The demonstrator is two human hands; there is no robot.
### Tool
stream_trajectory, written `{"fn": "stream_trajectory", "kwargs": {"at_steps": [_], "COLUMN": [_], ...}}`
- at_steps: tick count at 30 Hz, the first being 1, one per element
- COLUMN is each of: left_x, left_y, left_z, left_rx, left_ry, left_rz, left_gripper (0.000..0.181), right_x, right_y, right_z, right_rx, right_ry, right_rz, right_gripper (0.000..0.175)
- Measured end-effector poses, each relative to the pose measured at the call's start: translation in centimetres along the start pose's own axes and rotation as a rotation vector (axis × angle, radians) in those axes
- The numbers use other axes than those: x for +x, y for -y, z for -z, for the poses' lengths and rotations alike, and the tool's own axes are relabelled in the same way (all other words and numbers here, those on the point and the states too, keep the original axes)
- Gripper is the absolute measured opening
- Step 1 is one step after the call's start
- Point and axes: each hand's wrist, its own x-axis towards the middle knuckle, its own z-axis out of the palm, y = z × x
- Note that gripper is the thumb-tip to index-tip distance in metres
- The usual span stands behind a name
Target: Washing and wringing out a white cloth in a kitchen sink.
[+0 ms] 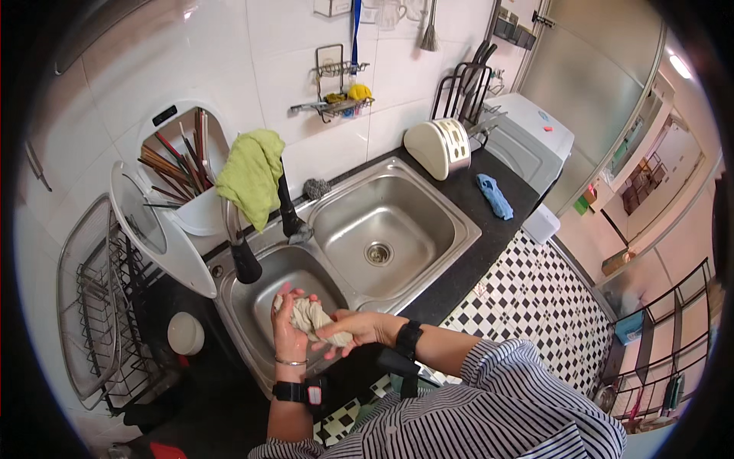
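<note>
Over the smaller sink basin, my left hand and my right hand both grip one twisted, cream-coloured cloth. The left fingers wrap its upper left end, and the right hand holds its lower right end. Just beyond the hands, the black spout head of the faucet points down into the basin. A lime-green cloth hangs draped over the faucet's neck. The larger steel basin with its drain lies to the right.
A chopstick holder with its lid open, a white bowl and a wire dish rack are on the left. A steel scrubber sits behind the sink. A blue cloth and a cream container lie on the right counter.
</note>
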Motion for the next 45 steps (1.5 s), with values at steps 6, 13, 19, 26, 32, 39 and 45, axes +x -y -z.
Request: {"fn": "stream_trajectory", "kwargs": {"at_steps": [6, 13, 19, 26, 32, 39, 45], "left_x": [1.9, 2.9, 3.5, 2.5, 1.0, 0.8, -1.9], "left_y": [0.8, 1.9, 2.4, 1.9, 2.5, 4.6, 1.7], "left_z": [0.8, 2.2, 4.0, 1.5, -3.1, -5.5, -7.3], "left_rx": [0.196, 0.186, -0.018, 0.054, 0.010, 0.144, -0.074], "left_ry": [-0.089, -0.327, -0.408, -0.080, 0.038, 0.134, 0.185], "left_rz": [0.120, 0.090, 0.009, 0.003, 0.082, 0.033, 0.110], "left_gripper": [0.020, 0.012, 0.011, 0.030, 0.045, 0.036, 0.043], "right_x": [1.3, 4.0, 4.9, 3.3, -3.2, -5.9, -5.2], "right_y": [-0.1, -1.7, -1.1, -1.3, 1.2, 1.9, 2.3], "right_z": [-1.3, -1.3, -0.9, 1.7, 1.7, 3.0, 1.0], "right_rx": [-0.736, -1.441, -1.660, -1.388, -0.456, -0.364, -0.155], "right_ry": [-0.256, -0.520, -0.511, -0.516, -0.150, -0.184, 0.008], "right_rz": [0.072, 0.152, 0.233, 0.290, 0.117, 0.115, 0.099], "right_gripper": [0.026, 0.033, 0.044, 0.043, 0.038, 0.035, 0.033]}}
